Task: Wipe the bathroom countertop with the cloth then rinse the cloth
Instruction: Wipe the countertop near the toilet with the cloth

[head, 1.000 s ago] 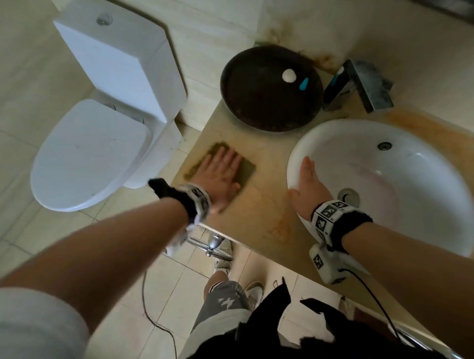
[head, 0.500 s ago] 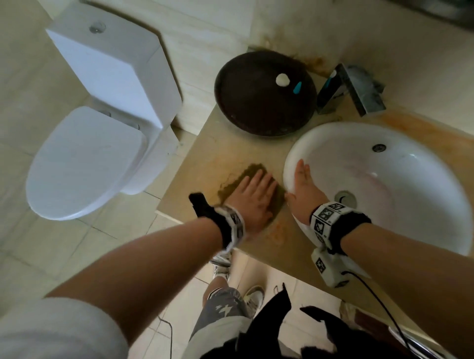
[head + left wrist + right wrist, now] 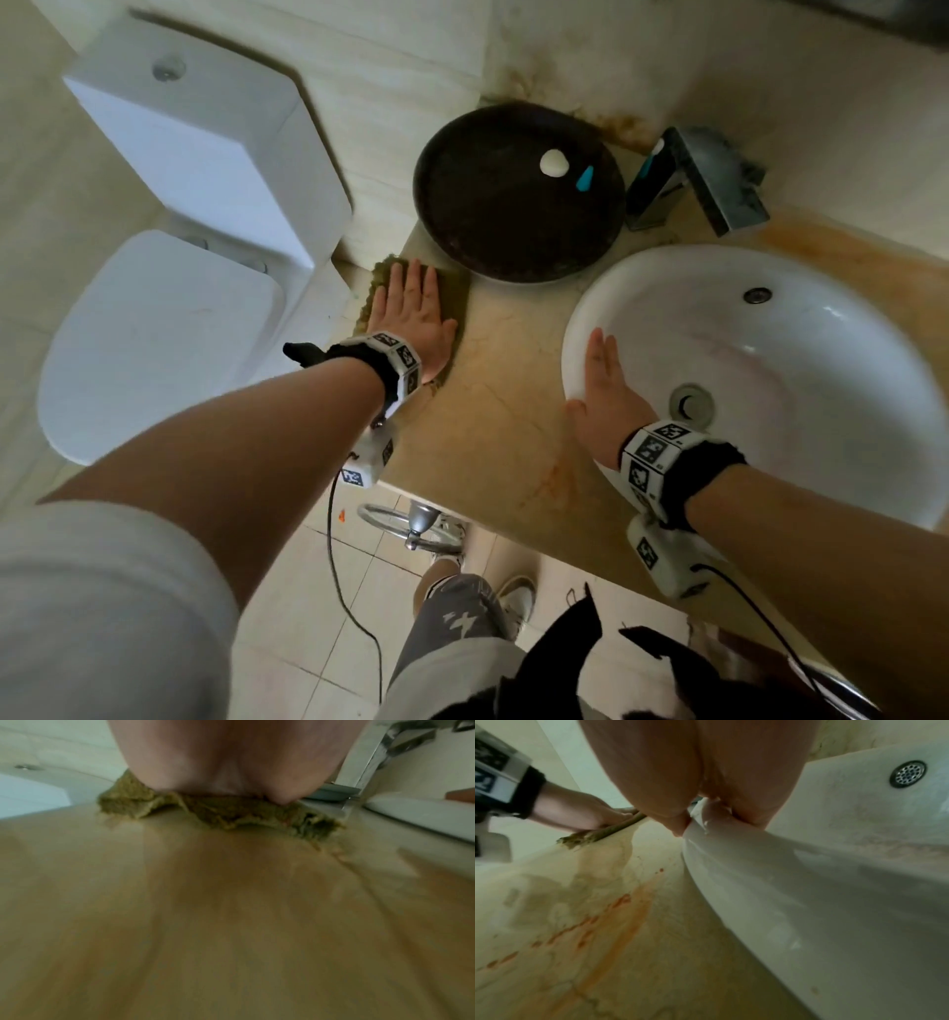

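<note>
An olive-green cloth (image 3: 454,303) (image 3: 205,811) (image 3: 598,833) lies flat at the far left corner of the beige countertop (image 3: 503,426), just in front of the dark round bowl. My left hand (image 3: 411,313) (image 3: 226,760) presses it down with straight fingers. My right hand (image 3: 603,390) (image 3: 706,770) rests flat on the left rim of the white sink (image 3: 821,360) (image 3: 834,862), fingers straight and holding nothing. Orange-brown stains (image 3: 618,914) mark the counter between the hands and near its front edge.
A dark round bowl (image 3: 518,195) with a white lump and a blue piece inside stands at the back of the counter. A metal faucet (image 3: 719,180) sits behind the sink. A white toilet (image 3: 169,288) stands left, below the counter's edge. Tiled floor and my feet lie below.
My left hand has slid the cloth from beside the sink rim to the far left corner of the counter, by the dark bowl. The right hand has stayed on the sink rim.
</note>
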`<state>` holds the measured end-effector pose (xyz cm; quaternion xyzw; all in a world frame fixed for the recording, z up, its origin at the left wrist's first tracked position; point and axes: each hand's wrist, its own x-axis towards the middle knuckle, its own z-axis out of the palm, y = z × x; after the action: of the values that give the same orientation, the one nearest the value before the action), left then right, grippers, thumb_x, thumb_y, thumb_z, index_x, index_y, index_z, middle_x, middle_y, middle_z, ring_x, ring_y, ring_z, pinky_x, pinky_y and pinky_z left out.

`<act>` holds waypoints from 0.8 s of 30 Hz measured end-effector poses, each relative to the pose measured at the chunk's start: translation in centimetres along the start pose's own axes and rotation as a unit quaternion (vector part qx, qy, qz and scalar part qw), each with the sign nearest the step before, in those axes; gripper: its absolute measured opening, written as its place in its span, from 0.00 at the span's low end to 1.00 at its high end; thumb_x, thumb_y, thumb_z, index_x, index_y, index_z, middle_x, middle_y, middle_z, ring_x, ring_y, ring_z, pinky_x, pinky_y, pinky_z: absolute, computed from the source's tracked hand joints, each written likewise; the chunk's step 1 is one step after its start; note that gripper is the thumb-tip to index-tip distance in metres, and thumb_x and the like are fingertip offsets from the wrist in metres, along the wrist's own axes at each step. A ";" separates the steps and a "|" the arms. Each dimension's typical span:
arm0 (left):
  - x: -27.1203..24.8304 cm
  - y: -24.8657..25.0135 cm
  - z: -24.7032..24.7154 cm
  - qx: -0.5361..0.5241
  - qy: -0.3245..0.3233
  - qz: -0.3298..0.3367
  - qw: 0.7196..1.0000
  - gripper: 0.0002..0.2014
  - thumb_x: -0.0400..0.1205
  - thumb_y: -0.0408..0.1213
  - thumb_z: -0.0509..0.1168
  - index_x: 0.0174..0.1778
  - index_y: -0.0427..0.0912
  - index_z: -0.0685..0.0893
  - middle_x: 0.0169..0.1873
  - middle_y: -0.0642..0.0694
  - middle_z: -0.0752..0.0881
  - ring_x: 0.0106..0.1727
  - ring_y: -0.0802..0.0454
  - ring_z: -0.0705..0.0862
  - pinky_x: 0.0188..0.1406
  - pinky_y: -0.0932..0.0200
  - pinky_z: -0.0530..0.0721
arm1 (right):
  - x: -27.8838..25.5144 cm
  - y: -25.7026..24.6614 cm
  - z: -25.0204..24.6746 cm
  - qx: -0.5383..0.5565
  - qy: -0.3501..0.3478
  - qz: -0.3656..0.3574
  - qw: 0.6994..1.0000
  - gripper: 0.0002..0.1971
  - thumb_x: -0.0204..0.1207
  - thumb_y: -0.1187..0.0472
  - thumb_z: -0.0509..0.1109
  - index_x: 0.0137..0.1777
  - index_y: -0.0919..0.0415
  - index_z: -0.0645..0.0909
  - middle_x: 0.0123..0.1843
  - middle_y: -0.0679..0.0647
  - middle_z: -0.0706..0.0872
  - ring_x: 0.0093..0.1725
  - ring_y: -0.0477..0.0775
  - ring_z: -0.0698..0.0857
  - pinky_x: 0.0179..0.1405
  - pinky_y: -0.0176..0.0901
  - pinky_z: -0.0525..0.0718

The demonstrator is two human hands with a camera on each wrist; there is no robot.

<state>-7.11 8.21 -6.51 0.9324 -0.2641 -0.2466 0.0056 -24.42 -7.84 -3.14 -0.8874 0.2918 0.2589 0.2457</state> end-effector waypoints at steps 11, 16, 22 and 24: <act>0.4 4.2 0.2 0.040 -0.020 0.046 0.998 0.36 0.85 0.55 0.43 0.82 0.42 0.33 0.82 0.43 0.32 0.82 0.44 0.32 0.82 0.45 0.37 | -0.1 0.1 -0.3 -0.065 -0.044 -0.025 0.997 0.39 0.84 0.63 0.55 0.80 0.68 0.28 0.82 0.62 0.26 0.83 0.68 0.43 0.78 0.58 0.65; -2.9 7.7 2.9 0.076 -0.040 0.144 0.986 0.36 0.84 0.56 0.43 0.82 0.44 0.33 0.82 0.45 0.31 0.82 0.45 0.31 0.81 0.45 0.35 | -0.4 -0.1 -0.6 0.001 -0.019 -0.034 0.999 0.44 0.81 0.65 0.60 0.80 0.63 0.26 0.83 0.60 0.28 0.84 0.66 0.49 0.79 0.56 0.62; -8.2 7.6 6.6 0.126 -0.033 0.245 0.961 0.35 0.85 0.55 0.43 0.82 0.44 0.34 0.83 0.44 0.33 0.83 0.44 0.32 0.82 0.44 0.37 | 0.0 0.0 -0.2 0.033 -0.028 0.008 0.999 0.44 0.82 0.66 0.56 0.80 0.56 0.22 0.83 0.57 0.26 0.83 0.64 0.56 0.72 0.51 0.70; -9.4 5.3 6.9 0.138 -0.027 0.251 0.958 0.34 0.86 0.55 0.41 0.82 0.45 0.34 0.82 0.45 0.33 0.83 0.45 0.32 0.82 0.45 0.37 | 0.1 -0.1 -0.3 0.019 -0.036 0.012 0.999 0.42 0.84 0.65 0.54 0.78 0.63 0.21 0.82 0.60 0.24 0.85 0.63 0.44 0.77 0.53 0.66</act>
<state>-19.88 9.14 -7.53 0.8208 -0.5213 -0.2234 -0.0681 -24.22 -8.03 -2.96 -0.8689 0.2984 0.2884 0.2697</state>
